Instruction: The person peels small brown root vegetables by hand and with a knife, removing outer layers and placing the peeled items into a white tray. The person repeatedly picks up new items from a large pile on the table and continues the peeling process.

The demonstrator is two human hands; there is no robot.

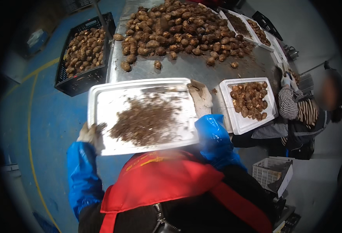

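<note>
A white foam tray (142, 82) is held in front of my body by both gloved hands. Brown soil and fibrous scraps (147, 122) lie scattered over its floor, and I see no whole tubers in it. My left hand (89, 135) grips the near-left corner, its glove dirty at the fingers. At the far-right corner, my right hand (200, 97) is closed over the rim. Just beyond the tray, a large heap of taro corms (176, 29) covers the far part of the metal table (147, 71).
A black plastic crate (82, 78) of corms stands on the floor at the left. Another foam tray (238, 128) holding corms sits to the right, by a co-worker (293, 113) in checked sleeves. More foam trays (238, 24) line the table's far right. A white basket (267, 173) is lower right.
</note>
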